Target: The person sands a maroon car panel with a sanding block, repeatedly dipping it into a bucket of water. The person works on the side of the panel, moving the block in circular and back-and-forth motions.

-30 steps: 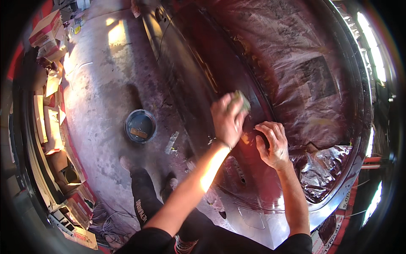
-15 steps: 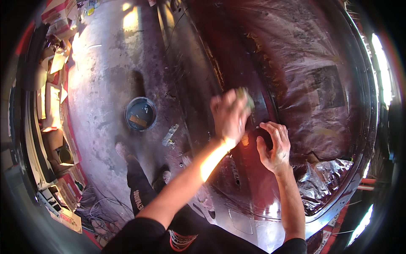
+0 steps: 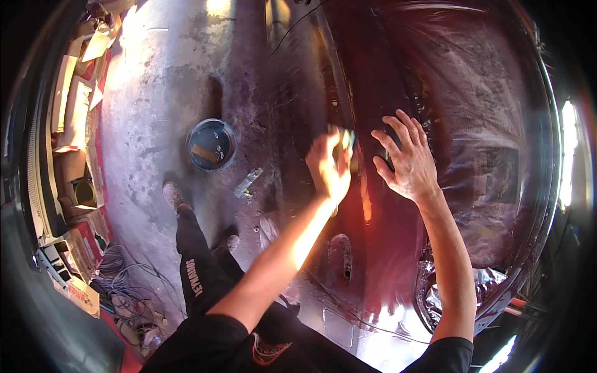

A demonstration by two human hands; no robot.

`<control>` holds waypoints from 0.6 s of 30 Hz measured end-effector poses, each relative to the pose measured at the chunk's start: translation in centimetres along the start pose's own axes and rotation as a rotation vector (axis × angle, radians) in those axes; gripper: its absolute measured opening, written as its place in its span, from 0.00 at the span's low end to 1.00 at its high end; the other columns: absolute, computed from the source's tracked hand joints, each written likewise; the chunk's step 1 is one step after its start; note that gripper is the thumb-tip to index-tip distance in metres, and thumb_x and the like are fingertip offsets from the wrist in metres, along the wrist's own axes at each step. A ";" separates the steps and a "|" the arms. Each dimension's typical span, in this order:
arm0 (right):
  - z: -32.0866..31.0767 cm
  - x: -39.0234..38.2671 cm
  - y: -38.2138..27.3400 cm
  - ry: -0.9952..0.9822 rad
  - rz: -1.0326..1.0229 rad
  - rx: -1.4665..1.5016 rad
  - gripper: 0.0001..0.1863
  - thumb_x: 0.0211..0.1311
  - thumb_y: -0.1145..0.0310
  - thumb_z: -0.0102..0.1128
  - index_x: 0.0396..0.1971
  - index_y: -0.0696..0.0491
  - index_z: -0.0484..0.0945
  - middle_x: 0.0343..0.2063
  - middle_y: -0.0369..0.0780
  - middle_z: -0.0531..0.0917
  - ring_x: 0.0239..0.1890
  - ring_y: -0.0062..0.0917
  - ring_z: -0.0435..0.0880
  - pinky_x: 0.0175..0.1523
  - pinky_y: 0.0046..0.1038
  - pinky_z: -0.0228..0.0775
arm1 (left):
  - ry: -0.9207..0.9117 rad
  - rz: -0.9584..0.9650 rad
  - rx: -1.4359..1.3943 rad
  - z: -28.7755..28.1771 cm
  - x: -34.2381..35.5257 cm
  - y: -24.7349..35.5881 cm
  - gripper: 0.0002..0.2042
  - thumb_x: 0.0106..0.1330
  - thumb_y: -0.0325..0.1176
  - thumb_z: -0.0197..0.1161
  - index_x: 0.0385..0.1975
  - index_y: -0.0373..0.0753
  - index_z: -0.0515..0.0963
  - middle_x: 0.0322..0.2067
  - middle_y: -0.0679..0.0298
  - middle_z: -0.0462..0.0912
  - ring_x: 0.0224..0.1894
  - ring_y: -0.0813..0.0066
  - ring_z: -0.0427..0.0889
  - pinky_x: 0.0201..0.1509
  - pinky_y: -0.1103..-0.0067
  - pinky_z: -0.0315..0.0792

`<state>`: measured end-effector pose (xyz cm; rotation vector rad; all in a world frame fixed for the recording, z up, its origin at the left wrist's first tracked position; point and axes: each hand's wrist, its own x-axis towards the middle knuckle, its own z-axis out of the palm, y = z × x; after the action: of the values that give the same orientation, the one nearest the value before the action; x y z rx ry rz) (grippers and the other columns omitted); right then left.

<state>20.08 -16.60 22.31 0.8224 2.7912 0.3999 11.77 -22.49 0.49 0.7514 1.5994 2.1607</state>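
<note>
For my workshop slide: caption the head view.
Left hand holding a pad at a maroon car panel, right hand spread nearby, bucket on floor.

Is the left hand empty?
No: the left hand has its fingers closed on a small pad, partly blurred, over the dark red panel.

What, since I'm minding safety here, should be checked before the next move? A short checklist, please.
1. Left hand gripping the greenish pad: ok.
2. Pad flat on the dark red panel: cannot tell, blurred.
3. Right hand free of tools: cannot tell; its palm faces away.
4. Bucket upright and apart from the shoes: ok.
5. Cables neatly coiled: not ok, they lie in a loose tangle.
</note>
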 end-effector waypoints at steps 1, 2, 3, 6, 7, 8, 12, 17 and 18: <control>0.2 0.1 0.2 -0.020 -0.004 0.003 0.30 0.66 0.57 0.75 0.67 0.45 0.80 0.74 0.43 0.72 0.84 0.48 0.62 0.87 0.57 0.55 | 0.042 -0.032 0.070 1.1 3.7 -0.7 0.18 0.63 0.24 0.76 0.54 0.42 0.85 0.45 0.50 0.89 0.46 0.43 0.90 0.51 0.57 0.84; -0.2 0.7 0.3 -0.022 -0.019 -0.015 0.30 0.67 0.57 0.75 0.67 0.44 0.79 0.75 0.43 0.72 0.84 0.48 0.62 0.87 0.57 0.54 | 0.002 -0.152 0.186 1.9 7.4 -2.1 0.17 0.66 0.30 0.77 0.54 0.42 0.84 0.47 0.51 0.90 0.47 0.44 0.90 0.52 0.56 0.85; -0.8 2.3 0.1 0.002 -0.049 -0.033 0.30 0.67 0.57 0.75 0.68 0.44 0.79 0.75 0.43 0.72 0.85 0.48 0.61 0.87 0.57 0.53 | 0.056 -0.113 0.251 2.5 11.7 -4.6 0.17 0.67 0.34 0.77 0.55 0.42 0.84 0.49 0.50 0.90 0.47 0.45 0.91 0.52 0.54 0.84; 0.2 0.9 0.1 -0.056 -0.015 -0.030 0.30 0.68 0.55 0.74 0.68 0.44 0.78 0.76 0.43 0.70 0.85 0.48 0.60 0.88 0.57 0.52 | -0.087 -0.259 0.249 1.4 7.5 -2.7 0.17 0.70 0.31 0.77 0.56 0.39 0.83 0.53 0.48 0.88 0.52 0.47 0.91 0.56 0.58 0.86; -0.1 1.5 -0.1 -0.047 -0.018 -0.035 0.30 0.69 0.54 0.73 0.68 0.43 0.78 0.76 0.42 0.70 0.86 0.48 0.60 0.88 0.57 0.51 | 0.051 -0.030 0.111 1.0 4.8 -3.4 0.22 0.60 0.27 0.80 0.55 0.42 0.84 0.48 0.52 0.89 0.47 0.48 0.91 0.50 0.58 0.85; 0.0 1.1 -0.1 -0.058 -0.013 -0.038 0.30 0.69 0.54 0.73 0.68 0.43 0.78 0.76 0.42 0.70 0.86 0.48 0.59 0.88 0.57 0.51 | 0.034 -0.031 0.092 0.2 1.1 -2.5 0.22 0.59 0.25 0.80 0.55 0.44 0.84 0.46 0.52 0.88 0.47 0.47 0.91 0.50 0.57 0.85; 0.1 0.1 -0.2 -0.089 0.003 -0.049 0.30 0.69 0.54 0.74 0.68 0.43 0.77 0.77 0.42 0.69 0.86 0.49 0.59 0.88 0.59 0.51 | -0.033 -0.071 0.131 -1.2 -3.5 -2.0 0.20 0.63 0.29 0.80 0.55 0.47 0.85 0.44 0.52 0.87 0.47 0.47 0.91 0.49 0.55 0.85; -0.3 3.0 -0.1 -0.036 -0.053 -0.062 0.33 0.66 0.56 0.76 0.69 0.42 0.75 0.77 0.42 0.69 0.86 0.50 0.59 0.87 0.62 0.52 | -0.004 -0.247 0.289 -0.6 10.7 -11.6 0.10 0.75 0.39 0.73 0.48 0.43 0.85 0.43 0.57 0.88 0.45 0.62 0.90 0.47 0.65 0.85; -0.1 2.6 0.0 -0.052 -0.046 -0.063 0.33 0.66 0.56 0.76 0.70 0.42 0.74 0.78 0.42 0.69 0.86 0.50 0.59 0.87 0.62 0.52 | -0.019 -0.258 0.234 -0.8 9.5 -11.3 0.10 0.76 0.39 0.72 0.47 0.42 0.85 0.43 0.58 0.88 0.44 0.64 0.90 0.47 0.66 0.85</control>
<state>17.88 -15.19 22.10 0.7420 2.7289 0.4496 3.31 -14.30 -8.46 0.5897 1.8483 1.8035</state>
